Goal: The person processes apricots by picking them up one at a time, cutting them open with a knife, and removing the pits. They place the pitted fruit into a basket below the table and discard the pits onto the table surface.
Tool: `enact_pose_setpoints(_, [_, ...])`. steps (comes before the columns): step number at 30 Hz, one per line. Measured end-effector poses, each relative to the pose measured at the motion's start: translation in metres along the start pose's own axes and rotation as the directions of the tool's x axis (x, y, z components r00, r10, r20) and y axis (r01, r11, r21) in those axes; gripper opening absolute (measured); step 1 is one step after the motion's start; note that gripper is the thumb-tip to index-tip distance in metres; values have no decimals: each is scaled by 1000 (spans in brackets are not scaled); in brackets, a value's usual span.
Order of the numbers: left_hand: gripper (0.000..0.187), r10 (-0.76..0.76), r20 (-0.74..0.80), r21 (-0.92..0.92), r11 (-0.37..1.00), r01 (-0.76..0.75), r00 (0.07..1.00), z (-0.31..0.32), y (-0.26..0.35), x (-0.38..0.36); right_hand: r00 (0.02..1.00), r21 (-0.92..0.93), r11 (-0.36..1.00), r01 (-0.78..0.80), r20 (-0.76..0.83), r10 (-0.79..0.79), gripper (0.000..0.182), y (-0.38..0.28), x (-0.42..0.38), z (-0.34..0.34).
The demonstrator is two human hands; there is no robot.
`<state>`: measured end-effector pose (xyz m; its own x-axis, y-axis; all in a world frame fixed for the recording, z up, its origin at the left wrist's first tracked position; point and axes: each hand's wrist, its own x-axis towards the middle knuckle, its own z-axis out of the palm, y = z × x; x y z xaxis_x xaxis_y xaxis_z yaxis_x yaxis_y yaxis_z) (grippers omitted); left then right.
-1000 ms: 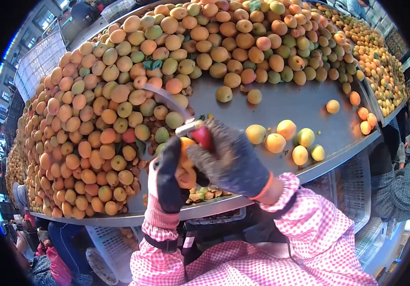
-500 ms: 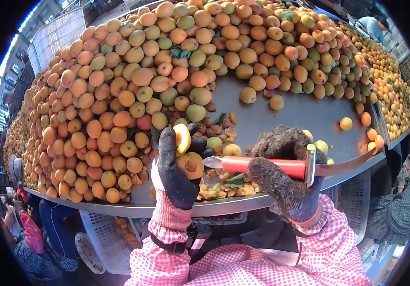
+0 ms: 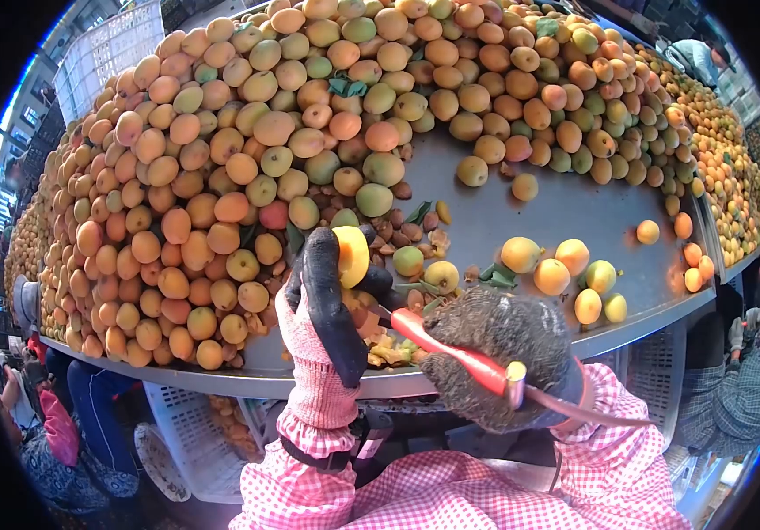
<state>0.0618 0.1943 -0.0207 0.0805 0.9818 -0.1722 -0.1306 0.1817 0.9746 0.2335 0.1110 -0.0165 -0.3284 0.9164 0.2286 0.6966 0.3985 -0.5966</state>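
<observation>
Item: apricot half (image 3: 351, 255), one, clamped cut-face out in the grip of the left hand (image 3: 327, 305), raised over the worktop (image 3: 521, 221) edge. Knife (image 3: 451, 349), one, red handle, fist-clamped in the right hand (image 3: 499, 353); long axis slants up-left, its upper-left end just below the fruit (left hand nearer). Loose apricots (image 3: 566, 274) beside: five. Heap behind: uncounted.

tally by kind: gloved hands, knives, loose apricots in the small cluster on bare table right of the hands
gloved hands: 2, left hand and right hand
red-handled knife: 1
clustered apricots: 6
total: 9
</observation>
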Motion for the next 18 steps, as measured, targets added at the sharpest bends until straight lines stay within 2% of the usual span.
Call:
enact_pose_setpoints(1, [51,4,-12,-15,1000,-4,1000,1,-1,1,999,267,964,5,-38,6,33,0,0,9])
enact_pose_setpoints(2, [51,4,-10,-10,1000,-4,1000,0,-2,1,997,513,858,22,-76,20,33,0,1,18])
enact_pose_setpoints(3, [45,-35,5,-64,997,35,999,-2,-2,2,993,719,693,50,-107,40,33,2,1,23])
enact_pose_setpoints(4, [39,-71,22,-117,990,73,997,-4,-2,3,993,718,694,54,-111,37,33,8,1,26])
enact_pose_setpoints(5, [39,-69,26,-116,991,71,997,-4,-3,3,986,975,192,-109,82,145,33,14,0,28])
enact_pose_setpoints(6, [40,-26,39,-114,993,31,999,-4,-3,3,946,897,-378,-231,297,128,33,17,-2,27])
enact_pose_setpoints(7, [40,16,52,-113,994,-10,999,-4,-4,4,906,922,-323,-215,312,285,35,0,1,16])
enact_pose_setpoints(8, [40,22,57,-111,994,-15,998,-6,-5,4,909,924,-320,-209,304,286,35,0,1,13])
enact_pose_setpoints(9, [38,107,105,22,994,-110,989,-8,-7,5,967,956,253,-147,85,240,38,1,1,11])
enact_pose_setpoints(10, [36,181,163,151,967,-206,970,-9,-11,7,994,676,737,-8,-77,81,42,2,1,10])
enact_pose_setpoints(11, [38,224,87,164,958,-235,971,-5,-18,10,989,668,743,39,-132,67,52,-6,-2,16])
enact_pose_setpoints(12, [38,224,86,166,958,-236,971,0,-22,8,989,669,742,40,-133,67,52,-11,0,21])
enact_pose_setpoints(13, [36,173,-72,40,985,-171,982,8,-22,6,978,358,931,71,-209,6,52,-16,2,25])
enact_pose_setpoints(14, [33,95,-217,-94,989,-118,971,12,-22,4,964,-1,997,74,-257,-72,52,-19,4,29])
enact_pose_setpoints(15, [31,200,-266,41,980,-197,943,9,-35,9,945,-53,985,166,-277,-174,49,-16,10,28])
enact_pose_setpoints(16, [31,208,-264,36,978,-206,942,12,-28,6,943,-61,983,170,-280,-181,49,-11,13,24])
enact_pose_setpoints(17, [32,172,-198,-115,974,-197,965,17,-17,1,979,184,977,112,-190,-76,47,-6,15,20])
enact_pose_setpoints(18, [33,147,-121,-258,950,-175,982,22,-11,-2,997,412,911,26,-78,7,45,-1,18,21])
